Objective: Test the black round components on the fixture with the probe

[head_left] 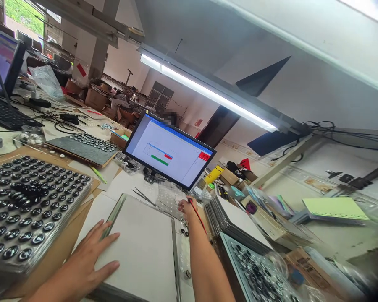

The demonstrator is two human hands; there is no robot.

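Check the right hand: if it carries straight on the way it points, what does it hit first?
Probably the clear plastic tray just ahead of the right hand, which holds a red pencil. Depth is unclear; if the hand passes above the tray, the monitor comes next.

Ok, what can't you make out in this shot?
All in the head view:
monitor: writing too small to read
patch behind the monitor: blurred beyond recognition
red stick: fingers of the right hand hide its top end
lower right tray: cut off by the bottom edge, contents under clear plastic
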